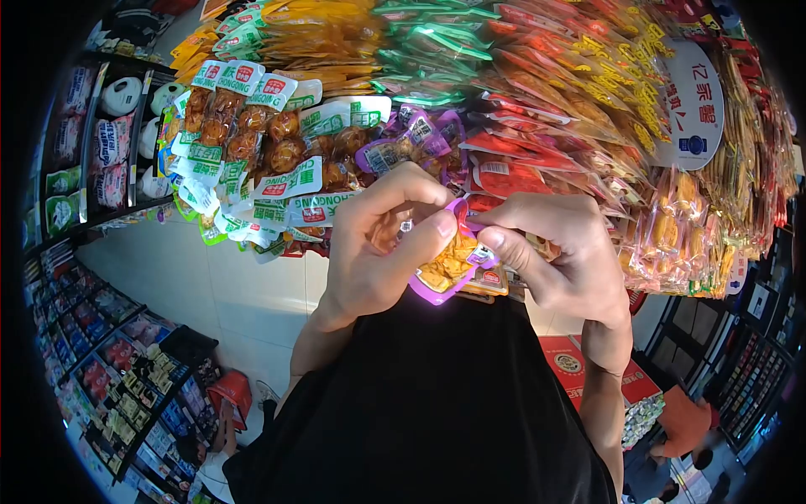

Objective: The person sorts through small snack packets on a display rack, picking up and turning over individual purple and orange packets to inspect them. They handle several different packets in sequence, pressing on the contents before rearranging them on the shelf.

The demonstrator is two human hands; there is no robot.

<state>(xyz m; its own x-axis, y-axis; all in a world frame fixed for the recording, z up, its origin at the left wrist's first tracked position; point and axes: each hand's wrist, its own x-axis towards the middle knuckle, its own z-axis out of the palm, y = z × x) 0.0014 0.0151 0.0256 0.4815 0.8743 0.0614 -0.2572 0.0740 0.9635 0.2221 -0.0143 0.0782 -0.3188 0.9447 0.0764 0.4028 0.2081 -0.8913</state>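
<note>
A small purple-edged snack packet (447,267) with yellow-brown pieces inside hangs between my two hands, in front of my black top. My left hand (390,244) pinches its upper left edge between thumb and forefinger. On the other side, my right hand (558,252) pinches the upper right edge, thumb and forefinger closed on it. Just beyond my left hand lie similar purple packets (407,147). White-and-green labelled packets of round brown food (285,154) are heaped to their left.
Red packets (512,176), green ones (437,42) and yellow ones fill the display ahead. An oval white sign (693,105) stands at right. Shelves (126,386) line the left. Other people (684,420) are at lower right and lower left, near a red box (567,365).
</note>
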